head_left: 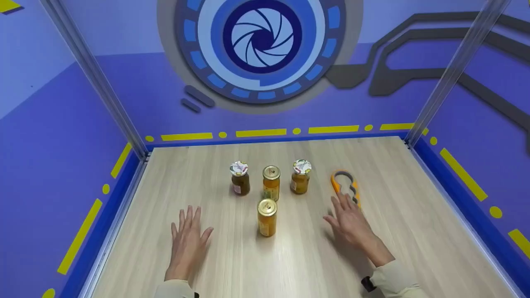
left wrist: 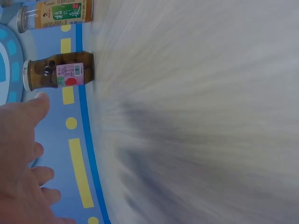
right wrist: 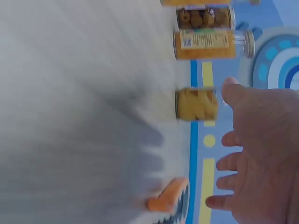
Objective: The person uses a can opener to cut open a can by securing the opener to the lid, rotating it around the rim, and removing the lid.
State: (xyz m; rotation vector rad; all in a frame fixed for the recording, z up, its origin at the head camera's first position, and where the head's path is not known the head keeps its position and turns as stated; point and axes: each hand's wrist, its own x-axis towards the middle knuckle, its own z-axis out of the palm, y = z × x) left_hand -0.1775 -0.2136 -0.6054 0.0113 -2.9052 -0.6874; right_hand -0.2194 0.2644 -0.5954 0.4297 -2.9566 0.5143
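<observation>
My left hand [head_left: 187, 240] hovers palm down over the left of the table, fingers spread, holding nothing. On the right, my right hand [head_left: 351, 221] is likewise spread and holds nothing; its fingertips overlap the orange jar opener [head_left: 334, 182] in the head view. Between the hands stands a gold-lidded jar of orange contents [head_left: 267, 221], with a second gold-lidded jar [head_left: 271, 188] just behind it. A jar of dark olive-like contents [head_left: 240, 184] with a patterned lid is to their left. To their right is a jar of yellowish pieces [head_left: 299, 184], also pattern-lidded.
The wooden table [head_left: 223, 269] is bounded by a blue printed back wall [head_left: 124, 91] and side walls, with metal posts [head_left: 451, 78] at the corners. All the jars stand upright around the middle of the table.
</observation>
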